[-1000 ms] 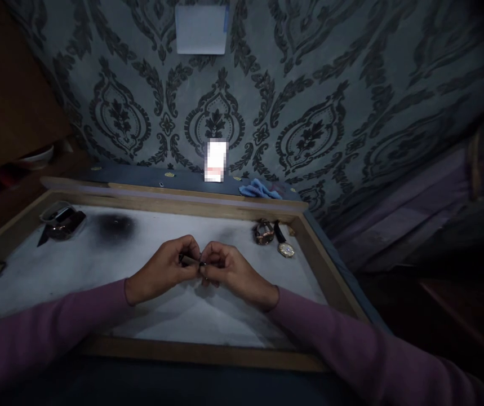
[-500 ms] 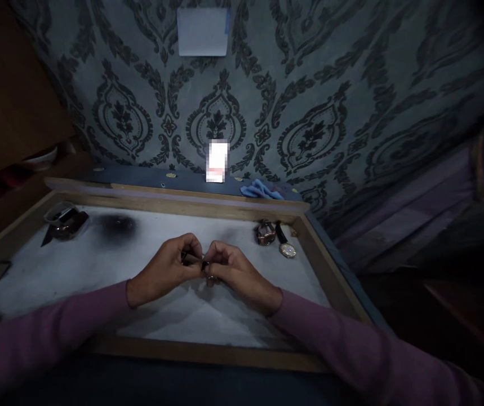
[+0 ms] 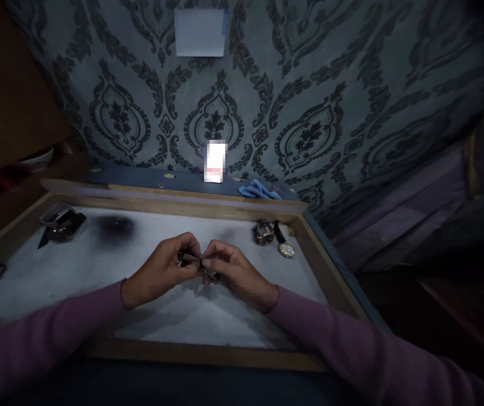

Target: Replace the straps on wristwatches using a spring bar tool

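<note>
Over the middle of the white-lined tray, my left hand (image 3: 161, 270) and my right hand (image 3: 244, 276) meet at the fingertips around a small watch (image 3: 210, 275). My left hand is closed on a dark strap (image 3: 187, 257), pinched between thumb and fingers. The right thumb and fingers grip the round, shiny watch case where it meets the strap. Fingers hide much of the watch, and the exact joint between strap and case is too small to make out.
The wooden tray (image 3: 174, 351) has raised edges. At its right lie a dark watch (image 3: 263, 233) and a gold-rimmed watch (image 3: 286, 250). A clear container (image 3: 57, 214) and another watch (image 3: 61, 232) sit left. Behind stand a bright phone (image 3: 215, 162) and a blue cloth (image 3: 260, 189).
The right fingers have shifted slightly on the watch, and more of its shiny case shows below them. The left hand keeps its pinch. The whole view has drifted a little.
</note>
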### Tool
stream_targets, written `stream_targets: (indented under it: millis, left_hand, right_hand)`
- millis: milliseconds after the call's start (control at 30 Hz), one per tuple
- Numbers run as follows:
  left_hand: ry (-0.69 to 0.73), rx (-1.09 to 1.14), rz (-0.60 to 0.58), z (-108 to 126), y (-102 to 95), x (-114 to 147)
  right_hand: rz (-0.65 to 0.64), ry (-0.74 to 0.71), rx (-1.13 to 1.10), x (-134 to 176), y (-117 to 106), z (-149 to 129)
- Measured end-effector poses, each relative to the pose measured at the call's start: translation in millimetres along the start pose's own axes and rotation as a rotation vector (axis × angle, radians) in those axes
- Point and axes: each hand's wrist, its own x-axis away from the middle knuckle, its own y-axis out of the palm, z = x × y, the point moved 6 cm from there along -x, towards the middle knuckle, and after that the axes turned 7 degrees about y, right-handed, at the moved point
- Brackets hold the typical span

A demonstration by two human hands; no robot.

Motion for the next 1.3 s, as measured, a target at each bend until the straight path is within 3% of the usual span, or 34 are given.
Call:
stream_targets:
  millis: [367,567,700,833,1000,1300]
  left_hand:
    - [0.065,-0.118,-0.004,3.1,3.2,1.3]
    - [-0.097,0.063,-0.01,-6.6,-2.3,-4.6]
    - [-0.159,0.066,0.019,-11.9,-10.6,-6.3]
    - [-0.194,0.09,-0.032,-14.9,-10.9,-6.4]
    - [-0.161,0.085,-0.096,-12.5,-10.5,-6.3]
    - [-0.112,0.037,-0.094,-5.6,-6.6,-3.7]
  right_hand:
    - [0.005,-0.006,-0.03,2.3,2.8,-3.1]
    - [-0.011,0.063,-0.019,-1.2,-3.9,3.2]
    - [-0.028,0.107,-0.03,-4.3,-8.1,8.3]
    - [-0.011,0.159,-0.027,-4.4,-10.0,11.3]
    - [0.007,0.19,-0.02,-2.5,-9.7,9.9]
    - [-0.022,0.226,-0.027,-1.0,-5.9,11.3]
